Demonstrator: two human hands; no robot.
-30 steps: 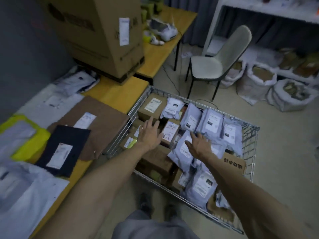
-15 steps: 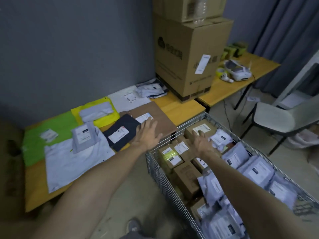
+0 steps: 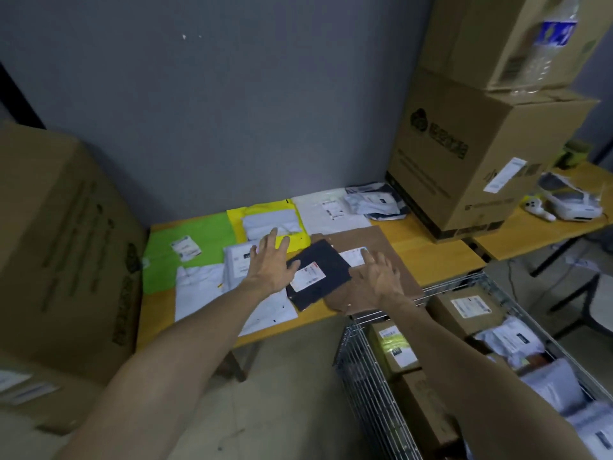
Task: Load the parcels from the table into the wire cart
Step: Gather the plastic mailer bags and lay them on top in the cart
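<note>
While the black parcel (image 3: 326, 270) is lying flat on the wooden table (image 3: 428, 250), overlapping the left part of the brown parcel (image 3: 381, 237), you are holding 1 hand out on each side of it. Your left hand (image 3: 270, 263) is reaching over its left edge with fingers straight and splayed, gripping nothing, above a grey mailer (image 3: 235, 267). Your right hand (image 3: 378, 280) is spreading open over the brown parcel, just right of the black one, also empty. Whether either palm is touching anything cannot be told. Beyond your hands, a yellow parcel (image 3: 262, 205), a green parcel (image 3: 205, 227) and a white mailer (image 3: 315, 220) are lying along the wall. The wire cart (image 3: 365, 376) is standing against the table's near right edge, holding boxes and pale bags. 2 large cartons (image 3: 464, 161) are sitting stacked at the table's right end.
</note>
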